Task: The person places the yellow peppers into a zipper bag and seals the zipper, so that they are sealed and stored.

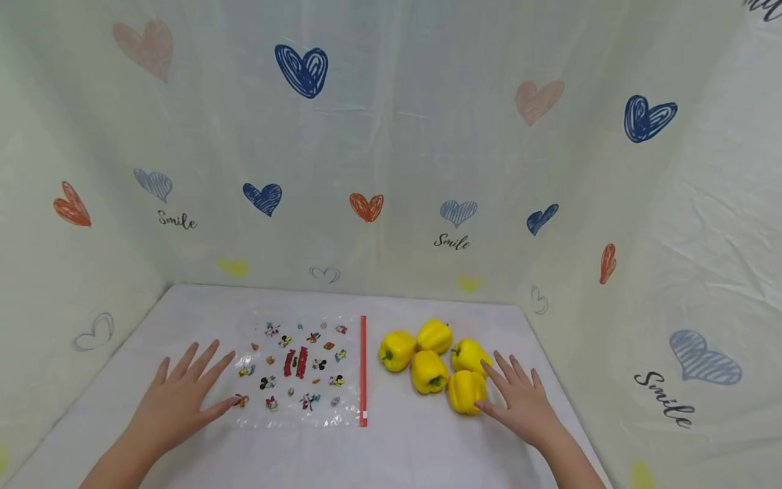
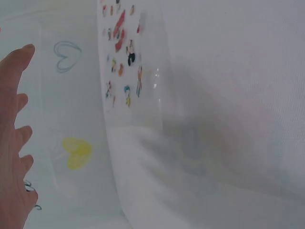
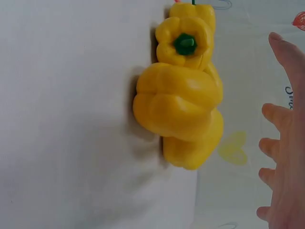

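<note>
Fingers spread, my left hand [image 1: 180, 397] is held above the table beside a clear zip bag [image 1: 330, 407] printed with cartoon figures. The bag lies flat, its red slider strip [image 1: 363, 367] along the right side; in the head view my thumb tip overlaps its left edge. To the right of the bag sits a cluster of several yellow bell peppers [image 1: 430, 372] with green stems. My right hand [image 1: 522, 401], fingers also spread and holding nothing, is beside the nearest pepper [image 3: 178, 100]. The right wrist view shows its fingers apart from the peppers.
A white-covered table [image 1: 409, 455] carries everything. Pale curtains [image 1: 391, 149] printed with hearts and the word Smile surround it at the back and both sides.
</note>
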Motion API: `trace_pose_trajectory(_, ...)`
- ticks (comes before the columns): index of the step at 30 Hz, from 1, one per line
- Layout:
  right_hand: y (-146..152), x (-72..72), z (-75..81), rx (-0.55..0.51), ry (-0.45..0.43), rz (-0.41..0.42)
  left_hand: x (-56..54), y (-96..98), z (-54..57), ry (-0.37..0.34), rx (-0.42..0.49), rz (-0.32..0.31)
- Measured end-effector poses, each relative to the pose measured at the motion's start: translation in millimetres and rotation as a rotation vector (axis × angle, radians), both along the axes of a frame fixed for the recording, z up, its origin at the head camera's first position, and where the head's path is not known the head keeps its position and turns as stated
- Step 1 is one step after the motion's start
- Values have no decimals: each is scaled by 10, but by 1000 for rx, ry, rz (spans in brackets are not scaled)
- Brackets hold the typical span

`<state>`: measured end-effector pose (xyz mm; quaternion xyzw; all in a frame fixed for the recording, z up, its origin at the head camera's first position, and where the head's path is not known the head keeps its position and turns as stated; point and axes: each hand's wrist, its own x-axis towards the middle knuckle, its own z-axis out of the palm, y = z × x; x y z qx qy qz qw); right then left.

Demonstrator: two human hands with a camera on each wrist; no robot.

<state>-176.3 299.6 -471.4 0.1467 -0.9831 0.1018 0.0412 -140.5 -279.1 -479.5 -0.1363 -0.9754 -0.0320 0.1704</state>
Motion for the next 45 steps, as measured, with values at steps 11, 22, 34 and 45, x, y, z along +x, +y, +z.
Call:
trace_pose_trajectory(11, -325, 21, -24, -36, -52, 57, -2, 164, 3, 7, -3, -16)
trace_pose_trajectory(22, -641, 27, -36, -104, -45, 168, 52, 396, -47, -43, -15, -24)
trace_pose_trajectory(34, -1021, 15, -116, -160, -67, 315, 61, 632, -116, -90, -12, -31)
trace_pose_trajectory(45, -1340, -37, -242, -164, -138, 370, -5, 783, -280, -112, 24, -16)
